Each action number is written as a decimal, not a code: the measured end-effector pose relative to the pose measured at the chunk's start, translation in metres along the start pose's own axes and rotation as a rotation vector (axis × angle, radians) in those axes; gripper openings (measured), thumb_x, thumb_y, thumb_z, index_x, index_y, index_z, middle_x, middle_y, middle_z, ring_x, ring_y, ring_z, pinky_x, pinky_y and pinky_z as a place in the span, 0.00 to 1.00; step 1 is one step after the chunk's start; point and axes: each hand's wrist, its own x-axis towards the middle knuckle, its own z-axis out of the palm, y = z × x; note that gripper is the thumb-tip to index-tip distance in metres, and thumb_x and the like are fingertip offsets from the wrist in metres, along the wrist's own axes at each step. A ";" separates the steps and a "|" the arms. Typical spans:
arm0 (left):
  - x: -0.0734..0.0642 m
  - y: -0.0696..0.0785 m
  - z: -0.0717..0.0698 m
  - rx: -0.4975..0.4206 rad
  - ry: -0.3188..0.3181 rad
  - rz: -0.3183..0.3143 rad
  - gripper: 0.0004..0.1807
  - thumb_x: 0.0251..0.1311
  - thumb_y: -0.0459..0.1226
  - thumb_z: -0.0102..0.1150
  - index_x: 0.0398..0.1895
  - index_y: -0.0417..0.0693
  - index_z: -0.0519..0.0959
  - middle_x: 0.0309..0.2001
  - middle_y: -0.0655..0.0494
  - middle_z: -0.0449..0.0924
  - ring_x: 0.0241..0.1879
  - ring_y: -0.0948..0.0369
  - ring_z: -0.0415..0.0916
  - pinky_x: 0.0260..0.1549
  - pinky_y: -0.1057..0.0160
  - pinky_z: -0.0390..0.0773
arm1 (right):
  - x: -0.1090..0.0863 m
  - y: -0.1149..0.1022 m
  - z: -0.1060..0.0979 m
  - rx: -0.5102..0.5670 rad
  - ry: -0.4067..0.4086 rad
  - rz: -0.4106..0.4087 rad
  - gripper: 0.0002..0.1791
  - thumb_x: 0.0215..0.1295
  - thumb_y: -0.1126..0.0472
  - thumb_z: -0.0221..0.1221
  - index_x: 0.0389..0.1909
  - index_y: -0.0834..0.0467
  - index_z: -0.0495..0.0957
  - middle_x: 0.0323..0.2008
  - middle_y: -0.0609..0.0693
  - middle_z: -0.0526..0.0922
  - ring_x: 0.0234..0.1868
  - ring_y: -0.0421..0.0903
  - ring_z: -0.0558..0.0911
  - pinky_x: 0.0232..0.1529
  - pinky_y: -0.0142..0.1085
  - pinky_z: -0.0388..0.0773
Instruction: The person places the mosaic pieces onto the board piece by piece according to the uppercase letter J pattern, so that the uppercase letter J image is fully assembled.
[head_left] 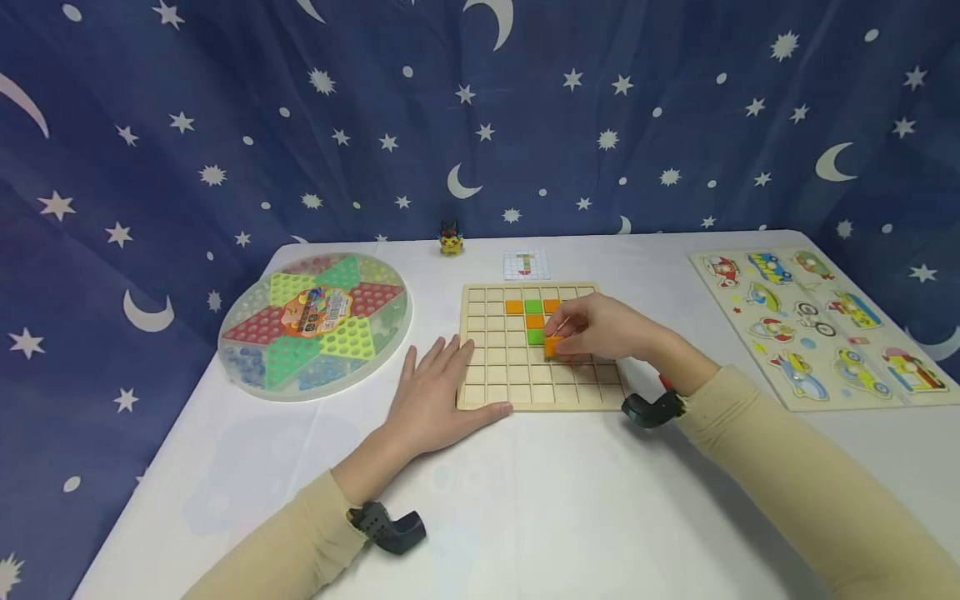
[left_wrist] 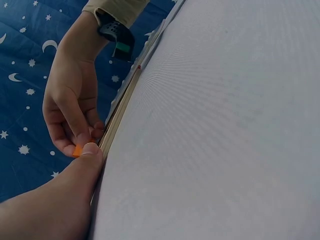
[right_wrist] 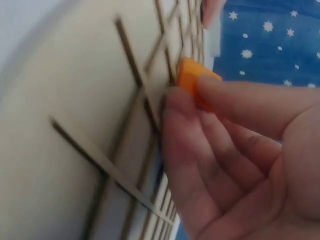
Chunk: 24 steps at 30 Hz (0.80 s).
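Observation:
My right hand (head_left: 603, 327) pinches an orange square block (right_wrist: 192, 82) between thumb and fingers. It holds the block over a wooden grid board (head_left: 487, 373), right beside a green tile (head_left: 536, 337) set in a cell. Other tiles in the board include an orange tile (head_left: 513, 307) and a green tile (head_left: 532, 306) in the row above; together the tiles form a T shape. Spread at the board's front left corner is my left hand (head_left: 431, 404), its fingertips at the left edge and its thumb along the front edge.
Behind the board lies a small card (head_left: 527, 264) with a coloured grid pattern. A round star-patterned marble board (head_left: 315, 325) stands to the left, a picture puzzle board (head_left: 825, 329) to the right. A small yellow figurine (head_left: 451, 239) stands at the table's back, before a starry blue curtain (head_left: 480, 125).

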 end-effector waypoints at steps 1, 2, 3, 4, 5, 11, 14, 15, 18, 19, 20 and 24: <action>0.001 0.001 0.000 -0.003 0.000 0.002 0.62 0.54 0.79 0.48 0.81 0.46 0.58 0.80 0.44 0.54 0.80 0.48 0.45 0.74 0.38 0.34 | 0.002 -0.001 0.003 -0.018 0.006 -0.004 0.07 0.66 0.65 0.67 0.44 0.57 0.84 0.35 0.49 0.85 0.35 0.49 0.81 0.40 0.39 0.80; 0.002 0.001 0.001 -0.003 -0.003 0.001 0.62 0.54 0.80 0.48 0.81 0.47 0.58 0.80 0.45 0.54 0.80 0.48 0.45 0.74 0.39 0.34 | 0.003 -0.002 0.006 -0.038 0.018 -0.004 0.07 0.66 0.64 0.68 0.43 0.56 0.85 0.34 0.49 0.85 0.34 0.48 0.81 0.39 0.39 0.80; 0.002 0.001 0.002 -0.002 -0.005 0.004 0.62 0.54 0.80 0.47 0.81 0.47 0.58 0.80 0.45 0.54 0.80 0.48 0.45 0.74 0.39 0.34 | 0.003 -0.001 0.009 -0.056 0.030 -0.007 0.06 0.65 0.63 0.69 0.42 0.56 0.85 0.34 0.48 0.84 0.34 0.48 0.81 0.39 0.39 0.80; 0.002 0.002 0.003 -0.003 -0.009 0.007 0.62 0.54 0.80 0.47 0.81 0.47 0.58 0.80 0.45 0.54 0.80 0.48 0.45 0.74 0.39 0.34 | 0.003 0.000 0.013 -0.071 0.041 -0.010 0.05 0.65 0.63 0.69 0.40 0.55 0.85 0.34 0.48 0.84 0.34 0.48 0.81 0.38 0.39 0.80; 0.002 0.002 0.005 -0.006 -0.013 0.011 0.62 0.54 0.80 0.47 0.81 0.46 0.58 0.79 0.44 0.54 0.80 0.48 0.45 0.74 0.38 0.34 | 0.003 0.001 0.017 -0.089 0.057 -0.013 0.05 0.65 0.62 0.70 0.39 0.54 0.86 0.34 0.47 0.84 0.35 0.48 0.81 0.39 0.39 0.79; -0.001 0.005 0.015 0.006 -0.052 0.009 0.62 0.54 0.80 0.46 0.81 0.47 0.57 0.80 0.44 0.54 0.80 0.48 0.45 0.74 0.39 0.35 | 0.000 0.013 0.033 -0.142 0.132 -0.023 0.04 0.62 0.59 0.73 0.34 0.49 0.87 0.31 0.44 0.83 0.39 0.47 0.77 0.41 0.42 0.74; -0.001 0.006 0.017 0.005 -0.057 0.012 0.62 0.54 0.80 0.46 0.81 0.48 0.57 0.79 0.44 0.54 0.80 0.48 0.45 0.74 0.39 0.35 | -0.002 0.019 0.035 -0.141 0.159 -0.013 0.04 0.61 0.57 0.73 0.32 0.48 0.86 0.29 0.43 0.83 0.37 0.47 0.77 0.38 0.41 0.73; -0.001 0.006 0.017 0.005 -0.055 0.014 0.62 0.54 0.80 0.46 0.81 0.48 0.57 0.79 0.44 0.54 0.80 0.48 0.45 0.74 0.39 0.35 | -0.004 0.021 0.034 -0.134 0.168 -0.003 0.04 0.61 0.56 0.73 0.32 0.48 0.86 0.29 0.43 0.83 0.37 0.47 0.77 0.37 0.40 0.73; -0.001 0.006 0.017 0.000 -0.052 0.019 0.62 0.54 0.80 0.46 0.81 0.48 0.57 0.79 0.44 0.54 0.80 0.48 0.46 0.74 0.39 0.35 | -0.015 0.029 0.023 -0.107 0.209 0.067 0.05 0.63 0.53 0.72 0.34 0.48 0.86 0.30 0.45 0.82 0.35 0.48 0.77 0.32 0.39 0.73; -0.001 0.006 0.016 0.002 -0.054 0.018 0.62 0.54 0.80 0.46 0.81 0.48 0.57 0.79 0.44 0.54 0.80 0.48 0.45 0.74 0.39 0.34 | -0.020 0.033 0.018 -0.097 0.218 0.091 0.06 0.64 0.52 0.71 0.35 0.49 0.87 0.30 0.46 0.82 0.34 0.48 0.77 0.31 0.39 0.73; -0.002 0.005 0.016 0.004 -0.057 0.015 0.62 0.54 0.80 0.46 0.81 0.48 0.57 0.80 0.44 0.54 0.80 0.48 0.45 0.74 0.39 0.34 | -0.027 0.038 0.012 -0.089 0.226 0.116 0.07 0.65 0.51 0.70 0.37 0.49 0.87 0.31 0.46 0.82 0.34 0.49 0.77 0.31 0.39 0.73; -0.004 0.002 0.010 0.014 -0.051 0.008 0.63 0.53 0.81 0.46 0.81 0.48 0.57 0.80 0.44 0.54 0.80 0.48 0.45 0.74 0.39 0.34 | -0.057 0.061 -0.017 -0.096 0.206 0.181 0.12 0.67 0.49 0.68 0.44 0.52 0.86 0.34 0.48 0.83 0.35 0.50 0.77 0.33 0.40 0.74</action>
